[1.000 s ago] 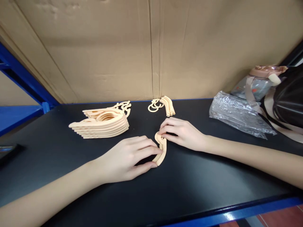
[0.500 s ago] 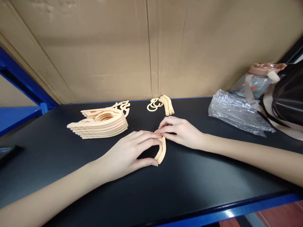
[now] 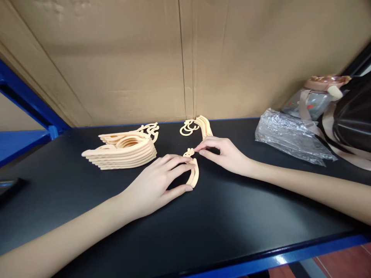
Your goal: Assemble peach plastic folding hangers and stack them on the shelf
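A cream plastic folding hanger [image 3: 196,175] lies folded on the black tabletop in front of me, its small animal-shaped top at the far end. My left hand [image 3: 158,179] grips it from the left, fingers over its upper part and thumb at its lower end. At the top, the thumb and index finger of my right hand [image 3: 224,154] are pinched together against the right edge; the contact point is partly hidden. To the left sits a stack of similar cream hangers [image 3: 124,154]. Behind my right hand is a smaller bunch of folded hangers [image 3: 204,125] with curved hooks.
Clear plastic wrapping [image 3: 290,137] lies at the right, near a bottle with a pink lid [image 3: 327,83] and a black bag [image 3: 353,119]. A cardboard panel [image 3: 130,61] stands along the back. Blue frame bars [image 3: 26,104] rise at the left; a dark flat object [image 3: 10,187] lies there.
The folded hanger and my left hand have shifted slightly away from me and left. My right fingers have moved off its upper middle to its top edge, uncovering the animal-shaped top.
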Demonstrator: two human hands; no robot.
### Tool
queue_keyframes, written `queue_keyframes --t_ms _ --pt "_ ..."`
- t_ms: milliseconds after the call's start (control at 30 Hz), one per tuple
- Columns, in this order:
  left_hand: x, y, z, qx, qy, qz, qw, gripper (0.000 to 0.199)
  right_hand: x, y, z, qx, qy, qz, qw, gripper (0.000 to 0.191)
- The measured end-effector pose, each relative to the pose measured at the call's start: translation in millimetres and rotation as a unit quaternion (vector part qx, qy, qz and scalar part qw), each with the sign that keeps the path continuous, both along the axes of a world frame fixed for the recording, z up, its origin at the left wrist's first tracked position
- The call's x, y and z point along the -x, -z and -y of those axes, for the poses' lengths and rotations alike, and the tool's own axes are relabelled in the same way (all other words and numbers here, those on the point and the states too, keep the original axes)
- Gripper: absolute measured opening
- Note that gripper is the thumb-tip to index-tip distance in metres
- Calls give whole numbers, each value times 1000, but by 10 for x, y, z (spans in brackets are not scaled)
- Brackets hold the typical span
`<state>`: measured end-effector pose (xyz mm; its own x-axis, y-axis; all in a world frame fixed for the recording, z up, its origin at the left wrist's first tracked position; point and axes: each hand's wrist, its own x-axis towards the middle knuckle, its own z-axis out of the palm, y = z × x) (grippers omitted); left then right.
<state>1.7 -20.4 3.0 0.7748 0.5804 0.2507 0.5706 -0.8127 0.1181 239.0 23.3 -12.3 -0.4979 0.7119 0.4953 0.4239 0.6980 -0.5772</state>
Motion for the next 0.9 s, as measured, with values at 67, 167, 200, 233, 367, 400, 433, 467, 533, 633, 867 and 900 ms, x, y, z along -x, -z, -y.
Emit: queue_keyframes --t_ms 67,167,200,233,367,400,433,467,533,633,867,900 --pt "9 -2 1 3 2 0 1000 43 -16 8 -31 36 7 -15 999 16" --pt "17 -3 8 7 -1 2 1000 47 -31 21 -58 66 10 -31 997 17" --pt "18 -3 11 9 -5 3 1000 47 -33 24 -60 71 9 -35 997 17" --pt "19 -2 13 11 -9 4 1000 48 -33 26 -58 75 8 -38 996 17" --pt "27 1 17 10 -18 16 1000 44 -29 23 -34 80 5 -42 996 17" --pt "32 2 16 7 -19 21 1000 43 -30 15 -30 78 6 -41 996 18" --pt "38 1 14 3 -20 27 999 41 -33 3 -30 73 9 -38 997 18" --pt "44 1 11 -1 -23 33 999 40 -39 -18 -36 62 16 -30 997 18" --pt "57 -1 2 -7 -30 45 999 37 -60 -84 -65 32 36 -2 999 17" --pt "70 -6 -3 -11 -35 64 997 32 -94 -233 -167 -14 66 60 996 18" --pt "60 -13 8 -15 -20 75 997 28 35 -394 -578 -131 114 249 953 20" --pt "57 -13 7 -16 -21 75 997 28 87 -377 -634 -138 113 260 949 20"
